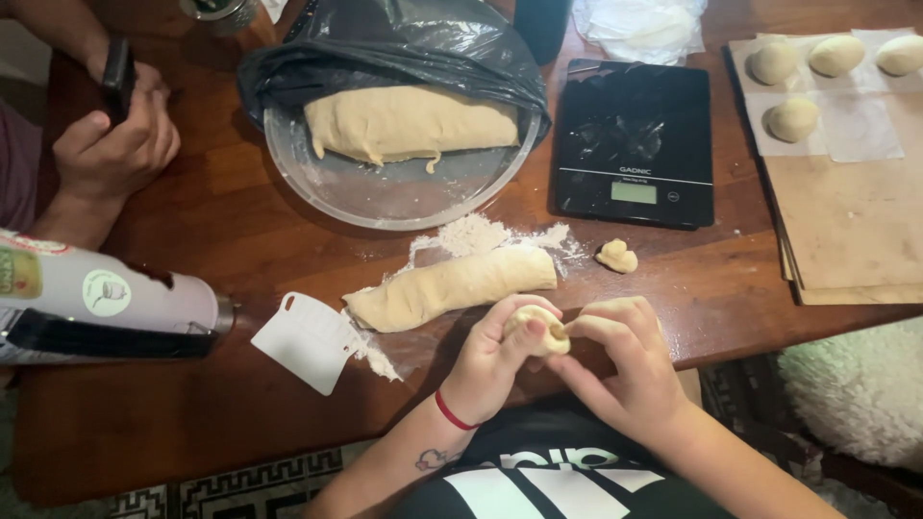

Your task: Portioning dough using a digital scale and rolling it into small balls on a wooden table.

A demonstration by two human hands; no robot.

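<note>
In the head view, both hands meet at the near edge of the table [192, 240], closed around one small dough ball [538, 330]: the left hand [495, 360], with a red band at the wrist, cups it from below and the side, while the right hand [625, 360] presses its fingers [591, 325] against the ball's right flank, so the ball is held between the two just above the table's rim. Just beyond the hands lies a dough log [452, 286], slanting across the wood with loose flour [476, 234] heaped at its far end. A white scraper [310, 338] lies flat to the left of the log, touching a trail of flour. A small dough scrap [616, 256] sits alone to the right of the log, near the front of a black scale [635, 144]. Toward the far edge stands a round metal tray [385, 197], holding a larger dough loaf [409, 123]; a black bag [385, 48] drapes over the tray's back half and the loaf's top. At the right edge a board [856, 221] carries four dough balls [793, 119] on paper squares, grouped at its far end. At the left edge another person's hand [115, 144] grips a dark object, and a white bottle [96, 303] lies on its side near it. Crumpled clear plastic [642, 27] rests at the far edge behind the scale.
</note>
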